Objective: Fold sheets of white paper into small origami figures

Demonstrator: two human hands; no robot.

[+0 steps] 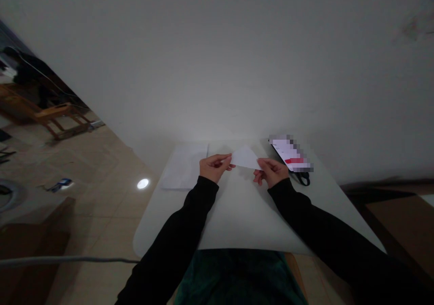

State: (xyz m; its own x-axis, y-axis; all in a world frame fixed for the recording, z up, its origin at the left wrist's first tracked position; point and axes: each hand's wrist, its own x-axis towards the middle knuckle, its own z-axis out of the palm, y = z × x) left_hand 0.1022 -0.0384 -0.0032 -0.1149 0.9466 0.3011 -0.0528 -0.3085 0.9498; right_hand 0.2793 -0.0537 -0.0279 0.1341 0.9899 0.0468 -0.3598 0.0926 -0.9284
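Head view, looking forward and down onto a pale, round-cornered white counter (pixel 244 223). Toward its far side, a white paper triangle (pixel 246 158), held between both hands above the counter, one point aimed far.

Left hand (pixel 212 168): almost closed, thumb and curled fingers pinching the triangle's left corner. Right hand (pixel 271 171): nearly closed too, in the same pinch on the right corner. Long black sleeves (pixel 315 219) on both arms, reaching in from the near corners.

Just left of the left hand, a flat white paper sheet (pixel 183 167) on the counter, its far side close to the far edge. Just beyond the right hand, a flat black rectangular object (pixel 290 153) with a pixelated white-and-red face, too blurred to name, and a looped black strap (pixel 303 178) at its near end.

Widest stretch of white surface on the near side, between the forearms, running down to the curved near edge. Only a narrow strip beyond the triangle, up to the far edge and a white wall (pixel 217 61). Past the left edge, a beige tile floor (pixel 101 183) and a wooden chair (pixel 44 115). At the near edge, dark green fabric (pixel 237 278).
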